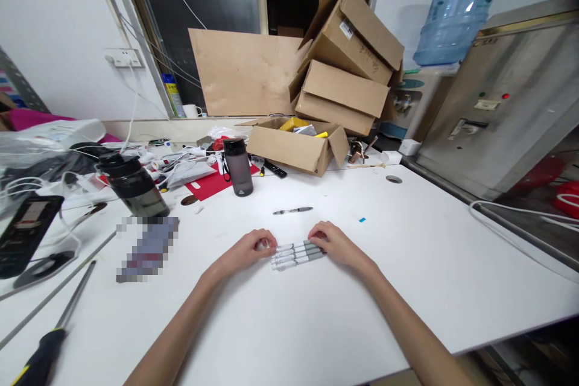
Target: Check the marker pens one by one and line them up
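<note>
Three grey-and-white pens (296, 254) lie side by side in a tight row on the white table (316, 313). My left hand (249, 248) is curled with its fingertips against the pens' left ends. My right hand (332, 242) is curled the same way, fingers pressed on their right ends. A fourth pen (292, 210) lies alone a little farther back, touched by neither hand.
A dark bottle (237, 166) and a larger dark bottle (134, 186) stand at the back left amid cables and clutter. Open cardboard boxes (298, 145) pile up behind. A screwdriver (49, 338) lies at the front left. A water dispenser (452, 18) stands right.
</note>
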`<action>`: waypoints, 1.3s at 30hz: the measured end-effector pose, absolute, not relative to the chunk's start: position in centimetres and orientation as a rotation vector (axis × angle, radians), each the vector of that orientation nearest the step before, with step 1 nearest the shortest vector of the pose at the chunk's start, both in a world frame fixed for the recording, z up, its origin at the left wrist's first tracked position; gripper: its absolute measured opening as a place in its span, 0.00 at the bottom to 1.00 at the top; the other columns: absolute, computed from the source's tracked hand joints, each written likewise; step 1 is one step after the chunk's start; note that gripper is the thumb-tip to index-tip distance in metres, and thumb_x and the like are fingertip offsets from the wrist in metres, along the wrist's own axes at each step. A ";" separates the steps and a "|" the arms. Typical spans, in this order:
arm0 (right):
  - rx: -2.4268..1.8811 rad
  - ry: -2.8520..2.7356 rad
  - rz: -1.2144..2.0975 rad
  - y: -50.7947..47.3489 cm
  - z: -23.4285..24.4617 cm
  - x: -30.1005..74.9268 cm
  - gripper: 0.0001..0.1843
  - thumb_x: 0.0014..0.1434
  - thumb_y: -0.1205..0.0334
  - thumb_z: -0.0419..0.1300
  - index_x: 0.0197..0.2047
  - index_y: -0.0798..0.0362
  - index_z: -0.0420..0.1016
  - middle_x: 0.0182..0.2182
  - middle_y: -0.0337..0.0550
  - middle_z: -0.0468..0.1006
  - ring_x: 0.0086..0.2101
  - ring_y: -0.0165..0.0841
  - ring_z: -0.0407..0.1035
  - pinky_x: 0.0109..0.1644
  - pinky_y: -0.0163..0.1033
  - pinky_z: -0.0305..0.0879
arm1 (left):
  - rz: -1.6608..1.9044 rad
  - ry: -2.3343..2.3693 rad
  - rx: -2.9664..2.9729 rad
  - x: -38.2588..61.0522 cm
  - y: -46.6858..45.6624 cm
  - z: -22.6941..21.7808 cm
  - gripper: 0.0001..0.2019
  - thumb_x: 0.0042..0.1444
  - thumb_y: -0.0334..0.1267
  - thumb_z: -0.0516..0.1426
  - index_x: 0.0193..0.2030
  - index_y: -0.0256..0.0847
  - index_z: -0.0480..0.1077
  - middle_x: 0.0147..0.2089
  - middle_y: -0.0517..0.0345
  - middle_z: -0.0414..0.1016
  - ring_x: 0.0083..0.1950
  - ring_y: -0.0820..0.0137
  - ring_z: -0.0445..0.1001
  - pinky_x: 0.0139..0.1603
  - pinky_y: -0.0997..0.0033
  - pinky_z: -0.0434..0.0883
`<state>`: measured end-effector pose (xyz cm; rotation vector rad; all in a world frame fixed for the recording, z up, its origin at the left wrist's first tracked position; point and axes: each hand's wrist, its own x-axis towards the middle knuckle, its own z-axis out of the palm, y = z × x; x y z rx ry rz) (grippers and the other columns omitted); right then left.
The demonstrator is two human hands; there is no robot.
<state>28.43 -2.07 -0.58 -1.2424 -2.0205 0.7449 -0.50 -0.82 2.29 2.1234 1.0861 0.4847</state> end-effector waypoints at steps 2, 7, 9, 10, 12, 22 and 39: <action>-1.246 -2.018 0.743 -2.2 -0.5 28.4 0.08 0.67 0.61 0.56 0.39 0.50 0.77 0.39 0.42 0.77 0.43 0.37 0.69 0.47 0.40 0.63 | 0.479 1.103 2.121 -0.4 -1.0 2.5 0.13 0.62 0.48 0.56 0.42 0.42 0.76 0.40 0.57 0.75 0.37 0.68 0.66 0.37 0.71 0.63; -1.298 -1.999 0.773 -2.3 -0.1 28.3 0.11 0.67 0.59 0.54 0.37 0.50 0.76 0.38 0.42 0.77 0.41 0.36 0.70 0.46 0.40 0.63 | 0.478 1.116 2.118 -0.1 -1.4 2.8 0.13 0.62 0.48 0.56 0.44 0.43 0.76 0.41 0.57 0.75 0.38 0.67 0.67 0.39 0.70 0.64; -1.312 -1.985 0.788 -2.4 0.0 28.3 0.12 0.67 0.59 0.54 0.36 0.50 0.76 0.38 0.42 0.78 0.40 0.36 0.70 0.45 0.40 0.63 | 0.485 1.108 2.120 -0.1 -1.4 2.7 0.14 0.63 0.48 0.56 0.44 0.43 0.76 0.42 0.56 0.75 0.39 0.66 0.68 0.40 0.70 0.64; -1.314 -1.980 0.794 -2.4 0.0 28.3 0.12 0.67 0.59 0.53 0.36 0.50 0.76 0.38 0.42 0.78 0.40 0.36 0.70 0.44 0.40 0.63 | 0.492 1.104 2.121 0.0 -1.4 2.7 0.14 0.63 0.48 0.55 0.44 0.43 0.76 0.42 0.56 0.75 0.40 0.66 0.68 0.40 0.70 0.64; -1.318 -1.972 0.798 -2.4 0.0 28.3 0.12 0.67 0.59 0.53 0.36 0.51 0.76 0.38 0.42 0.78 0.39 0.36 0.70 0.43 0.39 0.63 | 0.506 1.094 2.124 0.1 -1.4 2.7 0.14 0.64 0.48 0.54 0.44 0.43 0.76 0.41 0.56 0.75 0.40 0.66 0.68 0.40 0.70 0.65; -1.320 -1.958 0.815 -2.4 0.2 28.1 0.12 0.66 0.59 0.53 0.38 0.50 0.77 0.37 0.42 0.78 0.37 0.35 0.70 0.41 0.38 0.62 | 0.592 1.119 2.136 0.5 -1.0 1.7 0.14 0.68 0.45 0.50 0.40 0.42 0.74 0.40 0.57 0.76 0.41 0.65 0.72 0.43 0.69 0.67; -1.313 -1.930 0.716 -2.1 -0.1 28.0 0.13 0.69 0.60 0.50 0.40 0.51 0.77 0.39 0.43 0.77 0.40 0.36 0.71 0.46 0.40 0.64 | 0.805 1.494 2.432 5.9 7.6 -0.6 0.07 0.65 0.39 0.54 0.41 0.43 0.73 0.46 0.51 0.75 0.49 0.56 0.68 0.53 0.55 0.63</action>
